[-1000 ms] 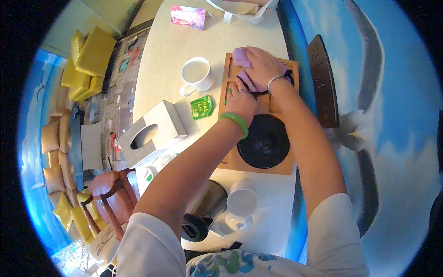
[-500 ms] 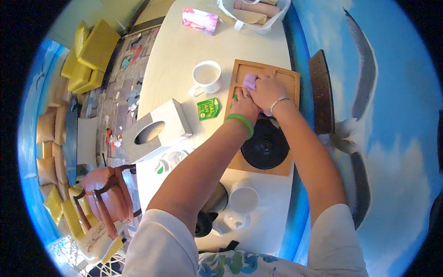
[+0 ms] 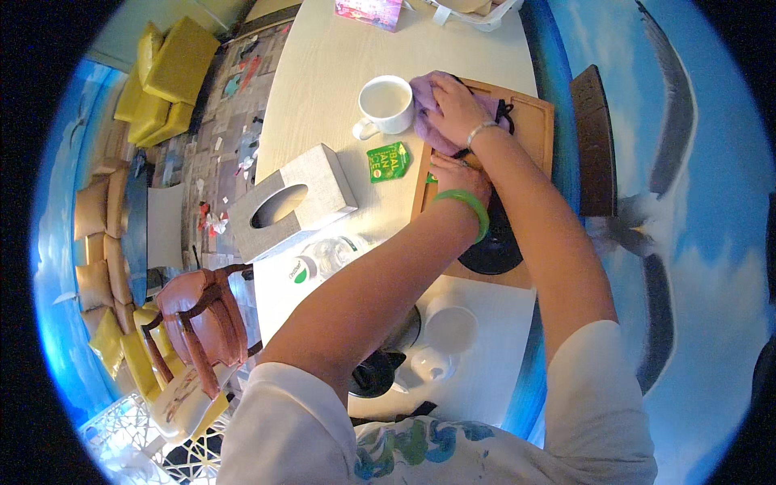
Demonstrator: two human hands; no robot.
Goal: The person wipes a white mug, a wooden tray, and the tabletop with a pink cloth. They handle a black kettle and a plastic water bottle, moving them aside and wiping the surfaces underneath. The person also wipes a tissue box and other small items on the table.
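Observation:
My right hand [image 3: 455, 109] presses a purple cloth [image 3: 430, 139] over the far left corner of a wooden tray [image 3: 535, 137], its fingers bent into the folds. The cloth spreads past the tray's rim, close to a white mug [image 3: 386, 105] of pale liquid. Just nearer to me, my left hand [image 3: 459, 179], wearing a green bangle, is closed above the tray's left side. A bit of green shows at its fingers; what it is stays hidden. Partly under my forearms sits a round black base [image 3: 489, 252] on the tray. A green packet [image 3: 388, 162] lies left of the tray.
A grey tissue box [image 3: 335, 182] and a clear plastic container [image 3: 327, 257] stand on the left. Nearest me are a black-lidded kettle [image 3: 376, 373], a white cup [image 3: 451, 325] and a small white lidded pot [image 3: 432, 365]. A white basket [image 3: 485, 18] stands far back. A painted wall borders the right.
My right hand has moved left and away from me across the tray, and the bunched purple cloth is now spread wider. My left hand stays lower, now apart from the right. The view has shifted slightly.

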